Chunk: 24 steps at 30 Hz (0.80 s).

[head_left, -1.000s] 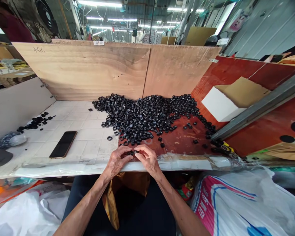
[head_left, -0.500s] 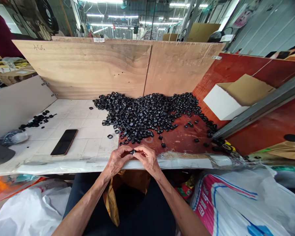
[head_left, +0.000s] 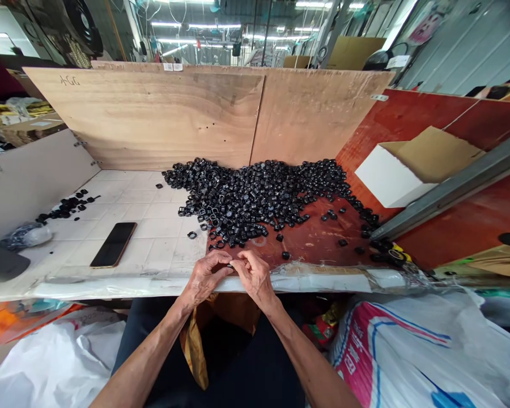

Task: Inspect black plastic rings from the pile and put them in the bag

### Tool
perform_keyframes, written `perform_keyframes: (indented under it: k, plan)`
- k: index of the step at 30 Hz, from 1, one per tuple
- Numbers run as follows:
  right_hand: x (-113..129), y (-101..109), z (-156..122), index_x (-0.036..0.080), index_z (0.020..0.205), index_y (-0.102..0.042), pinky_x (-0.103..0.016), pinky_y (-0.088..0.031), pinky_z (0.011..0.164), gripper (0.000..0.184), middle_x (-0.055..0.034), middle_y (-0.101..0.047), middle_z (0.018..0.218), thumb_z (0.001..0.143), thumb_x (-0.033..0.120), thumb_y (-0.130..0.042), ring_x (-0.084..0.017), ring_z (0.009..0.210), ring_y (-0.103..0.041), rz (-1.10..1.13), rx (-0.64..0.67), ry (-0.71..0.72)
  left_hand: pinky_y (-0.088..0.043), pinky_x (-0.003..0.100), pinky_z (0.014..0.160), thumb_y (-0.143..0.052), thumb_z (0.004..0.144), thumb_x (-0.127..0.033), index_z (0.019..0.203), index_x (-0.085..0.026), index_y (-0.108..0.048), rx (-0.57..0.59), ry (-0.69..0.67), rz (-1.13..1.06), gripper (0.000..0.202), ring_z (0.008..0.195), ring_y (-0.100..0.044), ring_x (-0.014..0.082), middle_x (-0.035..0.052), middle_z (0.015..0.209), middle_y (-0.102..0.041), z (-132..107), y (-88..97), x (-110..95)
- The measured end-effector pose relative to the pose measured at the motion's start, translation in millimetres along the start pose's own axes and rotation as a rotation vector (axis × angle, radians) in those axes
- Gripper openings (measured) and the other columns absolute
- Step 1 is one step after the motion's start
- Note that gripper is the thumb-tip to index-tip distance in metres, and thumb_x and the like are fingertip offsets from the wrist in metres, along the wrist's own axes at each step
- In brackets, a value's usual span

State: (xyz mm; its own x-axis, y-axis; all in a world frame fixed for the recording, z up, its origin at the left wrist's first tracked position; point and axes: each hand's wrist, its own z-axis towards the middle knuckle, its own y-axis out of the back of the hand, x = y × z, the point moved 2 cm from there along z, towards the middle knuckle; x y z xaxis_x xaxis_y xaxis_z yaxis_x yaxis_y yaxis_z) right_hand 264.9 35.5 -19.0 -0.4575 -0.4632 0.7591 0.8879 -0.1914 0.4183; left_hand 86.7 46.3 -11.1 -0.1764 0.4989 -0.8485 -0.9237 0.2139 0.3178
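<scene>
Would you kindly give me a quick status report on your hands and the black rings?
Left hand and right hand pinching a small black ring. Black ring pile ahead. Phone off left.

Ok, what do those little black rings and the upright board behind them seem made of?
The black rings look like moulded plastic or rubber, with a glossy sheen; I can't tell which. The upright board looks like unpainted plywood, its wood grain showing.

What looked like a small black ring (head_left: 230, 265) sat almost hidden between the fingers of the left hand (head_left: 204, 277) and right hand (head_left: 255, 276). Pieces in the heap (head_left: 255, 198) were too small to read, and the woven sack (head_left: 412, 354) ran off the bottom edge.
</scene>
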Motion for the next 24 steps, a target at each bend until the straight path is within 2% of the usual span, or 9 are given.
perform_keyframes:
  k: [4,7,11,13,15,17,18,21,24]
  plan:
    - [5,6,-1,0.023,0.107,-0.07,-0.029,-0.054,0.073,0.018,-0.006,-0.071,0.096,0.099,0.033,-0.058,-0.019,0.082,-0.067,0.112,0.091,0.037,-0.055,0.037,0.097,-0.071,0.095,-0.031,0.108,-0.022,-0.072,-0.024,0.002,-0.022,0.016,0.103,-0.069,0.0208,0.0076,0.109,-0.071,0,-0.8,1]
    - [3,3,-1,0.022,0.097,-0.071,-0.028,-0.052,0.07,0.019,-0.0052,-0.07,0.087,0.101,0.033,-0.056,-0.019,0.076,-0.066,0.047,0.077,0.038,-0.055,0.038,0.098,-0.07,0.096,-0.033,0.107,-0.022,-0.073,-0.02,0.027,-0.007,0.016,0.105,-0.069,0.0214,0.0083,0.11,-0.071,0,-0.6,0]
    - [0,-6,-1,0.022,0.084,-0.072,-0.029,-0.051,0.071,0.036,-0.0048,-0.065,0.074,0.106,0.032,-0.045,-0.018,0.071,-0.063,-0.117,0.074,0.085,-0.053,0.038,0.1,-0.069,0.096,-0.031,0.105,-0.022,-0.074,-0.018,0.018,0.01,0.013,0.107,-0.068,0.0217,0.0078,0.11,-0.072,1,0.2,-2]
    - [0,-7,-2,0.022,0.095,-0.073,-0.031,-0.053,0.077,0.033,-0.0066,-0.068,0.081,0.107,0.032,-0.044,-0.02,0.078,-0.066,-0.123,0.058,0.08,-0.054,0.038,0.1,-0.07,0.095,-0.03,0.104,-0.022,-0.074,-0.016,0.018,0.005,0.013,0.107,-0.068,0.0218,0.0076,0.109,-0.072,1,-0.1,0]
    - [0,-5,-4,0.022,0.12,-0.069,-0.033,-0.054,0.081,0.028,-0.0083,-0.07,0.092,0.104,0.035,-0.05,-0.022,0.084,-0.068,-0.058,0.04,0.044,-0.055,0.038,0.098,-0.071,0.095,-0.031,0.105,-0.022,-0.073,-0.024,0.026,-0.012,0.014,0.106,-0.068,0.0222,0.0079,0.109,-0.072,0,-0.7,3]
    - [1,-1,-5,0.021,0.138,-0.058,-0.034,-0.055,0.084,0.039,-0.0092,-0.071,0.1,0.101,0.036,-0.056,-0.023,0.088,-0.068,0.015,0.051,0.034,-0.056,0.037,0.097,-0.071,0.094,-0.032,0.106,-0.022,-0.072,-0.044,0.038,-0.037,0.016,0.107,-0.068,0.0227,0.0086,0.11,-0.072,0,-1.2,6]
    - [2,0,-6,0.021,0.138,-0.058,-0.035,-0.055,0.085,0.04,-0.0092,-0.071,0.102,0.101,0.035,-0.056,-0.023,0.09,-0.068,0.035,0.067,0.051,-0.056,0.037,0.096,-0.072,0.094,-0.032,0.107,-0.022,-0.071,-0.053,0.042,-0.051,0.017,0.107,-0.069,0.0228,0.0089,0.11,-0.071,-1,-1.4,8]
    - [3,1,-5,0.023,0.111,-0.07,-0.036,-0.053,0.086,0.023,-0.0084,-0.073,0.096,0.103,0.031,-0.05,-0.024,0.091,-0.068,-0.015,0.07,0.1,-0.056,0.037,0.096,-0.072,0.094,-0.033,0.107,-0.023,-0.072,-0.051,0.031,-0.073,0.017,0.105,-0.069,0.022,0.0083,0.11,-0.07,-2,-2.0,11]
    - [3,0,-2,0.023,0.088,-0.07,-0.037,-0.05,0.084,0.028,-0.0061,-0.069,0.077,0.104,0.033,-0.05,-0.023,0.081,-0.065,-0.116,0.016,0.103,-0.056,0.037,0.096,-0.072,0.094,-0.032,0.106,-0.023,-0.072,-0.053,0.024,-0.07,0.016,0.105,-0.069,0.0213,0.0075,0.11,-0.07,-2,-2.1,12]
